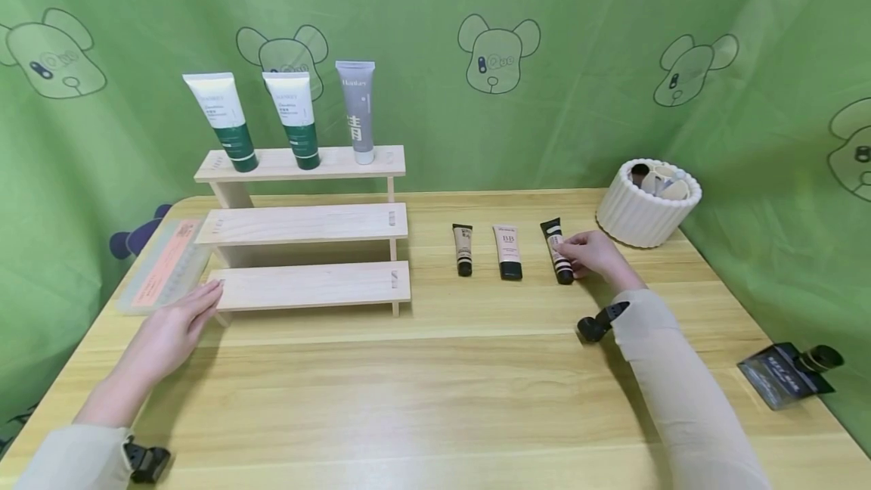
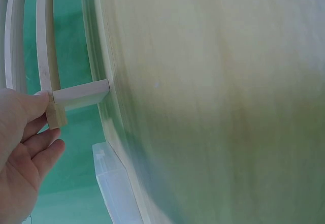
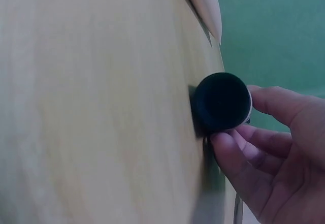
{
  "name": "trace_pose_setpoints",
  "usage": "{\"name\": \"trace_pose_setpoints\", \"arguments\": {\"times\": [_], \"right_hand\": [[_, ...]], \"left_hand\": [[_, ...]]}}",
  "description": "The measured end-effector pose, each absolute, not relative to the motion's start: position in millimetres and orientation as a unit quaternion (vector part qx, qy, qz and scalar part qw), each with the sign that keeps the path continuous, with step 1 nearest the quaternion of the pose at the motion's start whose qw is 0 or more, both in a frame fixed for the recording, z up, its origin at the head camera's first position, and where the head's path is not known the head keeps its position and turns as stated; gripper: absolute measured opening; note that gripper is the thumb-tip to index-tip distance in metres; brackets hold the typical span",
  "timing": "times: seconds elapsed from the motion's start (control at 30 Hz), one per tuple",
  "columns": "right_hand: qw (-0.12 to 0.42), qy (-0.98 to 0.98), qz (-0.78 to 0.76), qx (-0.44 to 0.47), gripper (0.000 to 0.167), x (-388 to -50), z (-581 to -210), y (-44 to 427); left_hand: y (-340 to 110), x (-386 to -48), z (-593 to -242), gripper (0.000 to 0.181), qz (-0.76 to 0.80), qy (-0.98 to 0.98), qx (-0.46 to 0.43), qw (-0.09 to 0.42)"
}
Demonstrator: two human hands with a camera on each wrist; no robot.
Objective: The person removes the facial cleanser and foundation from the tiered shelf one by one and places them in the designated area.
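Note:
At the left, my left hand (image 1: 172,330) grips the end of the lowest step of a three-tier wooden shelf (image 1: 306,286). In the left wrist view, the thumb lies on one face of the step's end (image 2: 56,115) and the fingers curl to the other. To the right, my right hand (image 1: 600,257) pinches a black-capped cosmetic tube (image 1: 556,244) lying on the table. The right wrist view shows the round black cap (image 3: 222,101) end-on between thumb and fingers. Beside it lie a pink BB cream tube (image 1: 507,248) and a smaller beige-and-black tube (image 1: 463,248).
On the top tier stand two white-and-green tubes (image 1: 221,116) (image 1: 295,116) and a grey tube (image 1: 357,108). A white ribbed holder (image 1: 640,210) with brushes stands back right. A dark box-shaped item (image 1: 779,376) lies at the right edge; a translucent case (image 1: 153,271) lies left of the shelf.

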State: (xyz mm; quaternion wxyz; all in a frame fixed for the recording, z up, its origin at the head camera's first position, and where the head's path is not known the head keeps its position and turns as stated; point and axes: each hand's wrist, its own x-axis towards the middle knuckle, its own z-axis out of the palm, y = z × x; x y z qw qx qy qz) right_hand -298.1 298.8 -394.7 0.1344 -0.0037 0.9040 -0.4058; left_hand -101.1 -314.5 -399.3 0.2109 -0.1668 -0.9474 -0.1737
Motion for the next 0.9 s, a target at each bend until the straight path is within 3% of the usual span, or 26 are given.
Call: {"name": "trace_pose_setpoints", "arguments": {"times": [0.4,0.9], "right_hand": [[0.149,0.889,-0.432,0.006,0.052,-295.8,-392.8,301.4],[0.155,0.867,-0.472,0.016,0.047,-296.4,-395.1,306.5]], "left_hand": [[-315.0,-101.2,-398.3,0.036,-0.171,-0.948,-0.167,0.209],[-314.0,-100.9,-398.1,0.036,-0.173,-0.949,-0.165,0.206]]}}
